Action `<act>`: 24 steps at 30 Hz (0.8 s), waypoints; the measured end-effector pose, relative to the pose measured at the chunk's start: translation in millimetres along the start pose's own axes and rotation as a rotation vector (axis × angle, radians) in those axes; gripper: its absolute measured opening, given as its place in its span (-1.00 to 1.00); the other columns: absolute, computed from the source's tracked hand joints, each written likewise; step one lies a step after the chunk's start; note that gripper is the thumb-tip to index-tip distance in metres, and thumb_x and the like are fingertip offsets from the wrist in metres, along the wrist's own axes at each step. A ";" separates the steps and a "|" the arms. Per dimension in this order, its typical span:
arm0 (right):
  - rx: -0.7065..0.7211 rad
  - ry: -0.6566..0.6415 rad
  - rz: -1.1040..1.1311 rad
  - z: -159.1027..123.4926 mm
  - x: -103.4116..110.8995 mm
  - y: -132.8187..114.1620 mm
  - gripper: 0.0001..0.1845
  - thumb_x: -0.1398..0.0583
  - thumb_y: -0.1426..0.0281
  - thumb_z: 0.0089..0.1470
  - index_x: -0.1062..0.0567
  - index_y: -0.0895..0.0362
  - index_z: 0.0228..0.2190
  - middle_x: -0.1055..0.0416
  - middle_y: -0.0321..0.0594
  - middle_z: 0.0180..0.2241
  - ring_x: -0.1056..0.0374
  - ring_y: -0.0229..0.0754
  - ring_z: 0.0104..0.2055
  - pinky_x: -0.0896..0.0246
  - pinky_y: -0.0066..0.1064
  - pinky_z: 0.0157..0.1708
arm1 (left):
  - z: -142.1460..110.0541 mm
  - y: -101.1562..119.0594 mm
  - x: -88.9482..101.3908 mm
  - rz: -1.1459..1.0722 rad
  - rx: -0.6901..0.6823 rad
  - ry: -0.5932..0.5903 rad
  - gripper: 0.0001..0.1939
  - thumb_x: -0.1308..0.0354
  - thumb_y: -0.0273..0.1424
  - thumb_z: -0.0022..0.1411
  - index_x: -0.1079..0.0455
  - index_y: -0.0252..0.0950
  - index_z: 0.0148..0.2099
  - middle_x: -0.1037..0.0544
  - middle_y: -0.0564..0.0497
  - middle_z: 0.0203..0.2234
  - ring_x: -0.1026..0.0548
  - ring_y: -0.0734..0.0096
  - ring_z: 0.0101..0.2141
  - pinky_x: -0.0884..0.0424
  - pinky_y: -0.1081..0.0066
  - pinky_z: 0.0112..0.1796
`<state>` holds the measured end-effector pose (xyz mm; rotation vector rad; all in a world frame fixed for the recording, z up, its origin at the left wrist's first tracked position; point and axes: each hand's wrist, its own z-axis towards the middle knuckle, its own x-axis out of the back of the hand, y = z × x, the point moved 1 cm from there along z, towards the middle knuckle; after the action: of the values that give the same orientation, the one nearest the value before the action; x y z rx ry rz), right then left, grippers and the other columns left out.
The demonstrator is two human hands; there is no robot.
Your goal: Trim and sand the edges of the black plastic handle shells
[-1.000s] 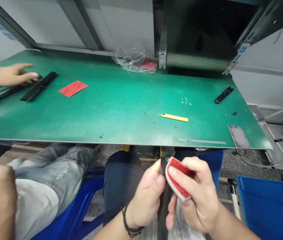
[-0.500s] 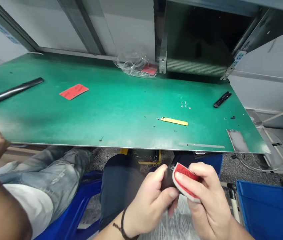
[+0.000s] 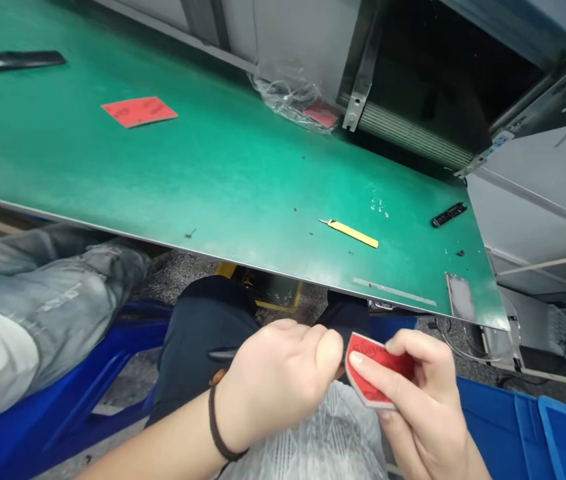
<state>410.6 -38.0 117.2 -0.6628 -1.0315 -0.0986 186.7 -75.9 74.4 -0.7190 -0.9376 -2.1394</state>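
Observation:
My right hand [image 3: 417, 393] pinches a folded or curved red sanding pad [image 3: 377, 363] with a pale grey backing, thumb and fingers pressed on its red face. Close against its left edge is my left hand [image 3: 287, 367], closed in a fist with the back of the hand up. A narrow black part [image 3: 221, 355] sticks out on the wrist side of this fist; most of it is hidden by the fingers. Both hands are above my lap, in front of the table edge.
On the green table [image 3: 223, 180] lie a yellow-handled craft knife [image 3: 353, 233], a flat red sanding sheet [image 3: 140, 111], a long black part [image 3: 13, 61], a small black part [image 3: 449, 215] and a plastic bag [image 3: 287, 97]. A blue bin [image 3: 503, 420] stands at right. A person's leg [image 3: 63, 280] shows at left.
The view has turned and tilted. My left hand has rolled over into a fist, so the black part is now mostly hidden. The right hand keeps the sanding pad. The neighbour's hand has left the view.

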 end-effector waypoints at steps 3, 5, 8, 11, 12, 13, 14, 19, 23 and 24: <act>-0.001 -0.044 -0.014 -1.0 3.5 -1.2 -0.41 -0.10 0.52 0.29 -0.45 0.06 0.30 -0.17 0.00 0.11 -0.30 0.02 0.07 -0.47 -0.13 -0.09 | -1.4 -0.9 2.7 0.111 -0.040 -0.012 -0.67 0.04 -0.61 0.39 -0.22 -0.20 -0.44 -0.28 0.07 -0.63 -0.17 0.37 -0.63 -0.04 0.25 -0.54; -0.027 -0.050 -0.030 -1.4 4.5 -1.9 -0.43 -0.11 0.52 0.29 -0.47 0.05 0.28 -0.18 0.00 0.11 -0.32 0.02 0.07 -0.48 -0.14 -0.10 | -4.5 -1.3 2.3 0.179 -0.061 -0.043 -0.68 0.02 -0.59 0.37 -0.23 -0.20 -0.44 -0.29 0.06 -0.63 -0.18 0.37 -0.62 -0.04 0.25 -0.53; -0.042 -0.068 -0.016 -1.6 3.9 -2.9 -0.46 -0.11 0.50 0.31 -0.48 0.05 0.27 -0.19 -0.01 0.09 -0.34 -0.01 0.02 -0.50 -0.15 -0.14 | -9.3 -1.6 1.0 0.202 -0.095 -0.055 -0.68 0.02 -0.58 0.37 -0.23 -0.21 -0.45 -0.28 0.05 -0.62 -0.18 0.35 -0.61 -0.05 0.24 -0.52; -0.045 -0.087 -0.003 -1.9 2.9 -2.9 -0.45 -0.10 0.50 0.32 -0.47 0.06 0.28 -0.19 0.00 0.09 -0.35 -0.01 0.02 -0.49 -0.15 -0.13 | -12.5 -3.2 0.8 0.222 -0.097 -0.063 -0.69 -0.03 -0.57 0.36 -0.24 -0.22 -0.46 -0.28 0.05 -0.62 -0.20 0.35 -0.60 -0.06 0.23 -0.50; -0.044 -0.086 -0.011 -2.0 2.6 -2.7 -0.45 -0.11 0.50 0.31 -0.46 0.07 0.29 -0.19 0.01 0.10 -0.34 0.00 0.04 -0.49 -0.13 -0.12 | -13.1 -4.0 1.0 0.224 -0.096 -0.069 -0.69 -0.04 -0.57 0.35 -0.25 -0.22 -0.46 -0.28 0.05 -0.61 -0.21 0.35 -0.60 -0.06 0.22 -0.49; -0.038 -0.083 -0.018 -1.9 2.5 -2.5 -0.43 -0.12 0.50 0.31 -0.45 0.08 0.30 -0.19 0.02 0.10 -0.34 0.02 0.05 -0.49 -0.12 -0.11 | -13.5 -4.6 1.2 0.220 -0.100 -0.075 -0.70 -0.04 -0.57 0.35 -0.25 -0.22 -0.46 -0.28 0.05 -0.61 -0.21 0.35 -0.60 -0.05 0.22 -0.49; -0.025 -0.081 -0.021 -1.6 2.4 -2.4 -0.42 -0.12 0.50 0.29 -0.44 0.08 0.31 -0.20 0.02 0.11 -0.34 0.03 0.05 -0.49 -0.10 -0.10 | -13.7 -5.2 1.4 0.213 -0.106 -0.077 -0.69 -0.03 -0.58 0.35 -0.25 -0.22 -0.46 -0.28 0.05 -0.61 -0.21 0.35 -0.61 -0.05 0.22 -0.49; -0.008 -0.065 -0.036 -0.2 4.1 -2.4 -0.30 -0.11 0.59 0.23 -0.39 0.02 0.36 -0.19 0.01 0.11 -0.32 0.03 0.06 -0.46 -0.10 -0.09 | -12.3 -6.0 2.9 0.216 -0.083 -0.067 -0.65 -0.03 -0.49 0.44 -0.26 -0.22 -0.46 -0.28 0.06 -0.62 -0.22 0.36 -0.61 -0.08 0.22 -0.51; 0.036 -0.078 -0.028 0.8 4.8 -3.0 -0.25 -0.10 0.62 0.20 -0.36 0.05 0.39 -0.18 0.01 0.11 -0.31 0.02 0.06 -0.43 -0.11 -0.10 | -8.8 -5.2 3.3 0.160 -0.086 -0.058 -0.59 0.06 -0.50 0.50 -0.25 -0.21 -0.46 -0.28 0.07 -0.63 -0.22 0.37 -0.63 -0.09 0.23 -0.53; 0.038 -0.081 -0.019 1.5 4.8 -2.8 -0.24 -0.10 0.62 0.21 -0.35 0.05 0.39 -0.18 0.01 0.12 -0.31 0.02 0.07 -0.43 -0.12 -0.09 | -8.0 -5.3 3.3 0.164 -0.084 -0.057 -0.58 0.06 -0.46 0.53 -0.25 -0.21 -0.46 -0.29 0.08 -0.63 -0.22 0.38 -0.63 -0.10 0.24 -0.54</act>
<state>410.9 -38.3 122.9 -0.6263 -1.1156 -0.0692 179.0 -80.7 69.9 -0.8718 -0.7926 -2.0328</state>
